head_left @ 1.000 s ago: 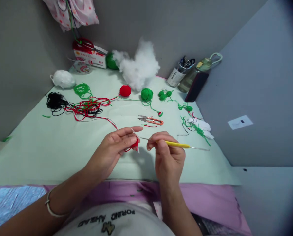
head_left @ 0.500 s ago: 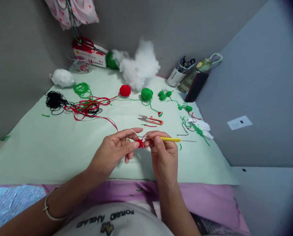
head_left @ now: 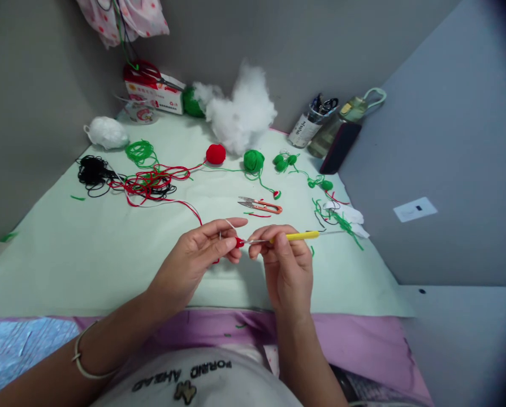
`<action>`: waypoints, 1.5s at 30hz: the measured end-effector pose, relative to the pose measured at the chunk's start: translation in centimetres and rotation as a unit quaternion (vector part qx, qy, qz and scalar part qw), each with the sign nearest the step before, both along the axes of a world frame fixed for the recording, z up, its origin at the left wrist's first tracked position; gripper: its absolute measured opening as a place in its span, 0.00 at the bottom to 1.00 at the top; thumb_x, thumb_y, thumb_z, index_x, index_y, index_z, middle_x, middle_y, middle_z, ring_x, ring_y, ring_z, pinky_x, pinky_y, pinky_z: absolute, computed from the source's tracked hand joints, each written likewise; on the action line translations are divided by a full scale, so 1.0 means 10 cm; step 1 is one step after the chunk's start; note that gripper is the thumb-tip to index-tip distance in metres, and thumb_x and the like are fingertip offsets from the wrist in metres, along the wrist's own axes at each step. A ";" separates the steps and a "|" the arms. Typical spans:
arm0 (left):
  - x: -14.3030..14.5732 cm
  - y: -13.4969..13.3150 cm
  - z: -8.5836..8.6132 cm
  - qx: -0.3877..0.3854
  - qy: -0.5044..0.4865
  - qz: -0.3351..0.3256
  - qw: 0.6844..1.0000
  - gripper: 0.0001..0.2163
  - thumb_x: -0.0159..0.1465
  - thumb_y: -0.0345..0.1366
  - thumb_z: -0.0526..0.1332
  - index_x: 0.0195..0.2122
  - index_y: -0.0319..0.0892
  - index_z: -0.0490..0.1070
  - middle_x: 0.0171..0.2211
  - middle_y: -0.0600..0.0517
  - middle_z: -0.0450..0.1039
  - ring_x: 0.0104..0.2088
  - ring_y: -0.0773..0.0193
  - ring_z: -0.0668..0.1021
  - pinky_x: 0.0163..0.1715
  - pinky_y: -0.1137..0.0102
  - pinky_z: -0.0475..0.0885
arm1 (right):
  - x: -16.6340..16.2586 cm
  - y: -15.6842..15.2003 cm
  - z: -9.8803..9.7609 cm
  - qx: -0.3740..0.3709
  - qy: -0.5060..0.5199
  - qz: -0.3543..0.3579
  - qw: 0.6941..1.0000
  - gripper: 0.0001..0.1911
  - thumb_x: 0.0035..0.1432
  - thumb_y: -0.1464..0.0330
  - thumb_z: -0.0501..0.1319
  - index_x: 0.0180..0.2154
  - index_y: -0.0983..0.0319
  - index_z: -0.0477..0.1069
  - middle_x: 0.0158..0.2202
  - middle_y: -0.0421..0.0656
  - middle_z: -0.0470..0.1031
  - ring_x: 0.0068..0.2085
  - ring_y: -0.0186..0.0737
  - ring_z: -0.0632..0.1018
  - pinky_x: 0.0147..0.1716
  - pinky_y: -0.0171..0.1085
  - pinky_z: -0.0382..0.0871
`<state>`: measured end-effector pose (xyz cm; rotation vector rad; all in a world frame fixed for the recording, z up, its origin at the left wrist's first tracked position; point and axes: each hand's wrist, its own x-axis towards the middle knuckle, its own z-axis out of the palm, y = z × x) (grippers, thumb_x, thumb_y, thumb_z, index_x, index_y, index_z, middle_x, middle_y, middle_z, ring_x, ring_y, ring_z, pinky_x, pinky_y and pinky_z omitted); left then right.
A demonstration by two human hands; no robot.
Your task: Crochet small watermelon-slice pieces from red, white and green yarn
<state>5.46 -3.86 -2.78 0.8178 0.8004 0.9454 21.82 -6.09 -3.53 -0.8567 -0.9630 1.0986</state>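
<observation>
Between the thumb and fingers of my left hand point(head_left: 199, 249) a small red crochet piece point(head_left: 239, 242) is pinched. White yarn point(head_left: 230, 225) runs over the raised index finger of that hand. My right hand point(head_left: 289, 263) grips a crochet hook point(head_left: 297, 236) by its yellow handle. The hook's thin metal tip reaches left to the red piece; whether it sits in a stitch is too small to tell. Red and white strands trail from the left hand to a tangle of red yarn point(head_left: 159, 182). Orange thread snips point(head_left: 261, 204) lie just beyond the hands.
Behind lie a red yarn ball point(head_left: 215, 154), a green yarn ball point(head_left: 253, 161) and white stuffing point(head_left: 244, 113). Black yarn point(head_left: 94, 170) and a white ball point(head_left: 107, 133) are left. A pen cup point(head_left: 306, 129), bottle point(head_left: 327, 138) and phone point(head_left: 341, 148) stand right, near yarn scraps point(head_left: 344, 221).
My right hand has moved slightly right with the hook, whose handle now tilts up to the right. The red piece has turned and shows less between my left fingers.
</observation>
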 end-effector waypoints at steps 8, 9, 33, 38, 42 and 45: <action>-0.03 -0.02 -0.02 0.045 0.027 0.011 0.999 0.12 0.66 0.38 0.70 0.51 0.45 0.83 0.31 0.54 0.76 0.32 0.67 0.76 0.38 0.70 0.71 | 0.00 -0.11 0.02 0.085 -0.173 -0.068 0.979 0.10 0.72 0.69 0.59 0.40 0.58 0.80 0.37 0.41 0.81 0.35 0.36 0.80 0.36 0.39 0.76; -0.03 -0.03 -0.02 0.048 0.033 0.014 0.998 0.13 0.66 0.38 0.70 0.51 0.45 0.83 0.31 0.54 0.76 0.32 0.66 0.76 0.38 0.70 0.71 | 0.00 -0.11 0.02 0.101 -0.201 -0.073 0.972 0.10 0.72 0.70 0.59 0.40 0.57 0.80 0.37 0.41 0.81 0.35 0.36 0.80 0.36 0.39 0.76; 0.04 -0.05 0.05 0.061 0.075 0.066 0.993 0.17 0.58 0.35 0.75 0.49 0.43 0.82 0.31 0.55 0.75 0.33 0.67 0.77 0.39 0.71 0.75 | -0.02 -0.19 0.03 0.221 -0.385 -0.111 0.889 0.13 0.70 0.76 0.58 0.47 0.56 0.76 0.38 0.43 0.82 0.42 0.42 0.82 0.40 0.43 0.78; 0.05 -0.07 0.03 0.109 0.105 0.115 0.982 0.18 0.58 0.32 0.73 0.50 0.45 0.81 0.31 0.57 0.76 0.33 0.69 0.77 0.38 0.74 0.75 | -0.01 -0.19 0.02 0.255 -0.427 -0.119 0.859 0.11 0.70 0.74 0.58 0.48 0.56 0.75 0.40 0.45 0.83 0.42 0.43 0.84 0.38 0.43 0.80; 0.06 -0.07 0.00 0.143 0.127 0.136 0.972 0.16 0.59 0.30 0.72 0.49 0.46 0.82 0.32 0.57 0.76 0.33 0.72 0.76 0.37 0.78 0.74 | -0.02 -0.17 0.00 0.271 -0.435 -0.128 0.849 0.10 0.70 0.75 0.57 0.46 0.59 0.75 0.38 0.45 0.82 0.41 0.41 0.84 0.39 0.40 0.80; 0.07 -0.06 0.00 0.118 0.111 0.131 0.978 0.18 0.58 0.30 0.73 0.51 0.44 0.81 0.31 0.57 0.75 0.31 0.72 0.76 0.35 0.79 0.74 | -0.04 -0.18 -0.04 0.280 -0.482 -0.147 0.817 0.10 0.70 0.75 0.59 0.48 0.59 0.76 0.42 0.47 0.83 0.42 0.40 0.83 0.38 0.38 0.81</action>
